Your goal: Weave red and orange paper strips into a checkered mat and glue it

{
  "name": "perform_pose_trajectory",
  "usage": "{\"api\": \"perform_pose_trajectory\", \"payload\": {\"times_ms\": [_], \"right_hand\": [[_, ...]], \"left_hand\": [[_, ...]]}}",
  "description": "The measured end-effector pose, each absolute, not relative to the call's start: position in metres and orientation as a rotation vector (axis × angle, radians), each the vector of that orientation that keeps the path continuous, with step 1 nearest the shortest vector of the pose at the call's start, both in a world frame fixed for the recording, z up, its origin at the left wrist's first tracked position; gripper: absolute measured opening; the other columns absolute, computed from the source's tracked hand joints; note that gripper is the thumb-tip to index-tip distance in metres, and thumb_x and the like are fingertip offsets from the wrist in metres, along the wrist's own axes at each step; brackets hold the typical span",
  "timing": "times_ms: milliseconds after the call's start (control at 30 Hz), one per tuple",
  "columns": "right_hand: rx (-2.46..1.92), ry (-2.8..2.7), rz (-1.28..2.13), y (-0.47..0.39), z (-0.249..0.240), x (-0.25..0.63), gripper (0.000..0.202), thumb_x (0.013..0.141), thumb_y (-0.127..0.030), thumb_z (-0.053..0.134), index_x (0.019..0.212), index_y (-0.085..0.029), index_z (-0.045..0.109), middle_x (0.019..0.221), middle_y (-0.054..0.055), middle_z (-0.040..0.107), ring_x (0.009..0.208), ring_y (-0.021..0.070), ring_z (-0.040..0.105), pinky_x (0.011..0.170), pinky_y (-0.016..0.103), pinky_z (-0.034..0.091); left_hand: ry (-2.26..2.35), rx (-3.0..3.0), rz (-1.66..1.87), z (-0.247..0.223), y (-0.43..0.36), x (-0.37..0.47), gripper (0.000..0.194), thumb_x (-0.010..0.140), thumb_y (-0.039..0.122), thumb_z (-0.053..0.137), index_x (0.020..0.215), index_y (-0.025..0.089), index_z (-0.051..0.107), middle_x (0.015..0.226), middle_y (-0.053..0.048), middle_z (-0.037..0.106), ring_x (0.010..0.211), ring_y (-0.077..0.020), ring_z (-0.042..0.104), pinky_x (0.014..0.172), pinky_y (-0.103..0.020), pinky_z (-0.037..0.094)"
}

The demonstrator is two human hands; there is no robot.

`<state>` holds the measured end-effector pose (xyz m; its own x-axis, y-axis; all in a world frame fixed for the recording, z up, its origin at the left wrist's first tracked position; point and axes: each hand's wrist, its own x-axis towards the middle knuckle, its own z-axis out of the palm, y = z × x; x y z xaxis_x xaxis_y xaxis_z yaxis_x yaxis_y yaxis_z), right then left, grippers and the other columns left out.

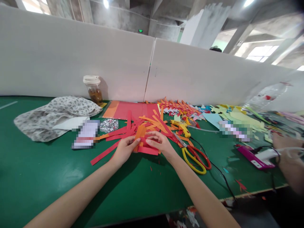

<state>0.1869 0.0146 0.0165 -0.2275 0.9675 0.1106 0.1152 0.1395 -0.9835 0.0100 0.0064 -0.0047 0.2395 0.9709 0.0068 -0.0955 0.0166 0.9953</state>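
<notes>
Between my hands is a small piece of overlapping red and orange paper strips point(147, 150), held just above the table. My left hand point(125, 148) pinches its left side, thumb over an orange strip. On the right side, my right hand point(161, 142) grips the red part with thumb and fingers. Loose red and orange paper strips point(129, 122) lie in a heap right behind the hands. Scissors with one yellow and one red handle point(193, 155) rest to the right of my right hand. A yellow glue gun point(181, 127) lies behind the scissors.
A lidded cup of brown drink point(93, 90), patterned cloth point(57, 117) and a blurred-out phone-like object point(85, 134) stand or lie left. Folded red paper pieces point(178, 106) pile up behind. A purple power strip point(255, 156), plastic bottle point(267, 96) and another person's hand point(288, 155) are right.
</notes>
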Motion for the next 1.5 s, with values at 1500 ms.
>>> {"api": "perform_pose_trajectory", "payload": {"times_ms": [1500], "right_hand": [[-1.232,-1.803,0.974,0.014,0.016,0.187,0.019,0.069,-0.036,0.071,0.076,-0.018,0.071,0.080,0.005,0.073,0.080,0.0210,0.068,0.078,0.033,0.052]], "left_hand": [[0.906,1.261,1.162,-0.011,0.011,0.010,0.033,0.070,0.040,0.070,0.091,0.015,0.067,0.094,-0.007,0.072,0.088,-0.0227,0.066,0.076,-0.031,0.052]]}}
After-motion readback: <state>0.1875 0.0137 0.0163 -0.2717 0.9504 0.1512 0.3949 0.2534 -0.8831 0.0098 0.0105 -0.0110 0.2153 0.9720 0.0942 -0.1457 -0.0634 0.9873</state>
